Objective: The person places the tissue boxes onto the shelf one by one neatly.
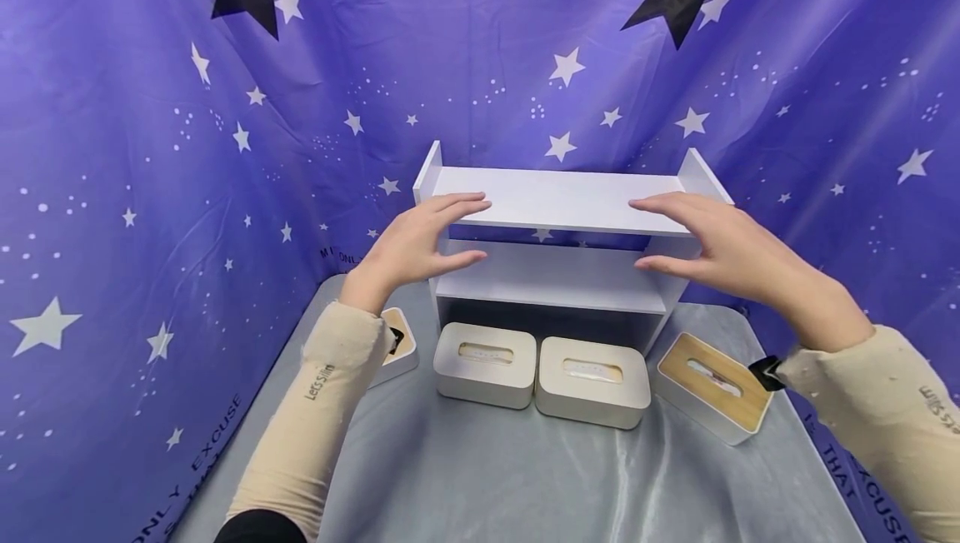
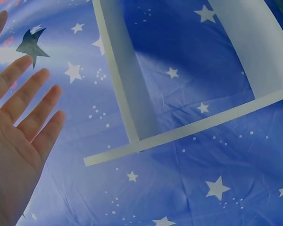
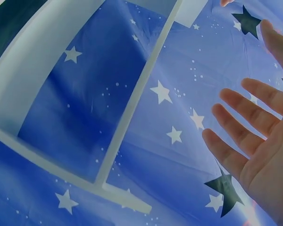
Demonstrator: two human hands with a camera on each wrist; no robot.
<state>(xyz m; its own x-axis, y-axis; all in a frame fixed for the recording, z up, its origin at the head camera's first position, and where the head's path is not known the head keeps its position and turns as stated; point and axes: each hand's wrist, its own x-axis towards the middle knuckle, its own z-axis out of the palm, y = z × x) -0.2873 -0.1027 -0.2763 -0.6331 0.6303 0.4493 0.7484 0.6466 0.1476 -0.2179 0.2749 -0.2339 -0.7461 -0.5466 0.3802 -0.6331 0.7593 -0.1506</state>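
A: Hands?

B: L hand (image 1: 408,247): fingers straight, slightly fanned, thumb apart. R hand (image 1: 727,251): same, mirrored. Neither's holding anything.

A: Touching the white flat-board two-tier shelf unit (image 1: 555,197)?

B: No contact AFAICT; wrist views show a gap. It's upright betw. the two, approx. 3 o'clock from L, 9 o'clock from R.

A: How'd it handle?

B: My guess: stiff, prob. fairly light for its size, smooth so poss. a bit slippery. Bulky, could tip. I'd take it by the side panels (image 1: 427,172), one hand per side, same height; not by the top board alone.

A: Farther out?

B: Off-white rounded box w/ slotted lid (image 1: 486,376), 5 o'clock from L, in front of the unit; its off-white twin (image 1: 592,397) just beside, 7–8 o'clock from R. White box w/ wood-look lid (image 1: 697,389), 6 o'clock from R. Similar wood-topped box (image 1: 407,341), 6 o'clock from L, part hidden by a beige sleeve (image 1: 322,410). All on grey satiny cloth (image 1: 480,476).
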